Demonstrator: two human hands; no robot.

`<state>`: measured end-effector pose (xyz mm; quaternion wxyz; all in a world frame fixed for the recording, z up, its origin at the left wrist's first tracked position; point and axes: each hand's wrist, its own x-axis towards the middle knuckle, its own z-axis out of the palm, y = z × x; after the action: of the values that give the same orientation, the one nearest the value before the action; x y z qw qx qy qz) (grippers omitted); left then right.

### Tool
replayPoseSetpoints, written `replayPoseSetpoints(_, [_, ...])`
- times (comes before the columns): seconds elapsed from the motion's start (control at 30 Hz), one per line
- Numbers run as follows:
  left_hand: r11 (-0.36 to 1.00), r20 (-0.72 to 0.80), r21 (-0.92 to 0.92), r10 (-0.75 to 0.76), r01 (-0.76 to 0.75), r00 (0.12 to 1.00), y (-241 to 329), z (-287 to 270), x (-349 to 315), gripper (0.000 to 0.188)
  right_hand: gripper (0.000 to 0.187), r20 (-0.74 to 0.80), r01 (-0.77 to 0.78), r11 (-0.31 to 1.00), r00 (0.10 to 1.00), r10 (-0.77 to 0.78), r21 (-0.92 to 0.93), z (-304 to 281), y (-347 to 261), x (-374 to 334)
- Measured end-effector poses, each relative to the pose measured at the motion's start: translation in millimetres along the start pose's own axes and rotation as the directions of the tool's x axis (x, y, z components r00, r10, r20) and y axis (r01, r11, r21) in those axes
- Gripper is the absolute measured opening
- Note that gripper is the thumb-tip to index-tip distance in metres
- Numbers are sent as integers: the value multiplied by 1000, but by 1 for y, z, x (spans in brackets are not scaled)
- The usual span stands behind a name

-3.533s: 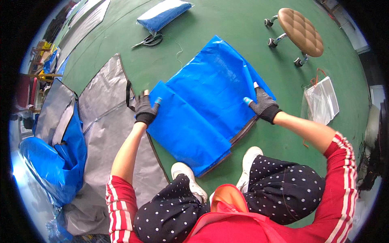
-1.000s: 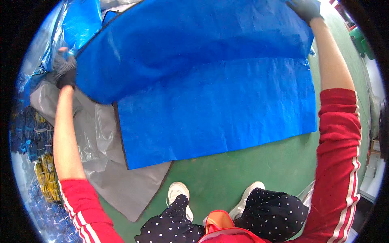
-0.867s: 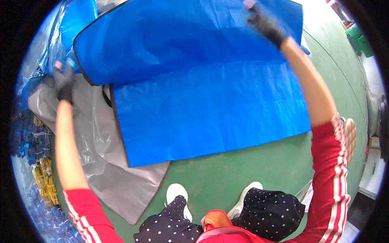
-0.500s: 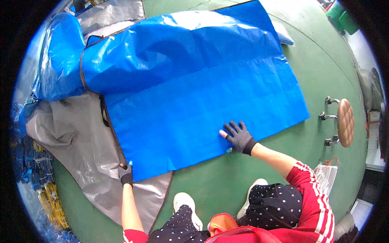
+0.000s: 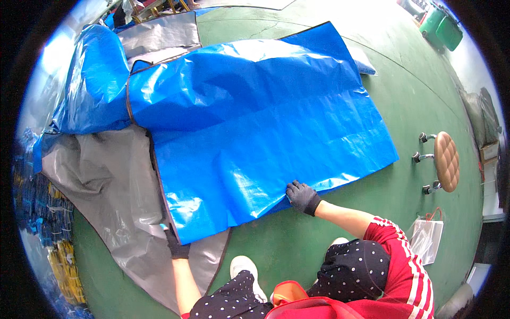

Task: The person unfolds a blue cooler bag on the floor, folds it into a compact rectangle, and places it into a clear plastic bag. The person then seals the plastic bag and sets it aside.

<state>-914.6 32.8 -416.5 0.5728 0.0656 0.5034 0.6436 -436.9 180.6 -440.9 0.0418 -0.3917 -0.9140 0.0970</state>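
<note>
A large blue tarpaulin sheet [image 5: 276,143] lies spread before me, its upper half folded and wrinkled, with a dark binding down its left side. My right hand [image 5: 303,198], in a dark glove, is closed on the sheet's near edge, which is raised off the floor there. At the near left corner, my gloved left hand [image 5: 176,244] grips the bound edge; part of its fingers is hidden by the sheet. A silver-grey sheet [image 5: 114,196] lies beneath that corner and stretches out to the left.
To the right stand a tan round stool [image 5: 446,161] on casters and a white bag [image 5: 428,239] with red handles. Bundles of dark and yellow straps [image 5: 65,268] lie at the left. A green bin [image 5: 442,29] stands far right. My shoes [image 5: 247,274] are close to the sheet.
My right hand has gone from lying spread on the blue sheet to gripping its near edge, now lifted. My left hand has shifted slightly, its fingers now partly covered. The view has tilted a little.
</note>
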Motion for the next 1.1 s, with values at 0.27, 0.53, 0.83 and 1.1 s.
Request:
replayPoseSetpoints(0.27, [679,170,-691,-177,246,969,-41,-31,27,60,23,-338,-453,769,711,617,451,-61,32,58])
replayPoseSetpoints(0.53, [753,-8,638,217,-162,976,-35,-22,111,49,40,-301,-168,606,747,593,778,-189,59,89])
replayPoseSetpoints(0.83, [326,200,897,304,-299,931,203,-17,115,64,23,-743,-327,854,427,515,404,-367,186,-30])
replayPoseSetpoints(1.1, [79,274,950,248,-301,929,321,32,170,44,48,-587,-86,614,-423,691,785,-484,75,-257])
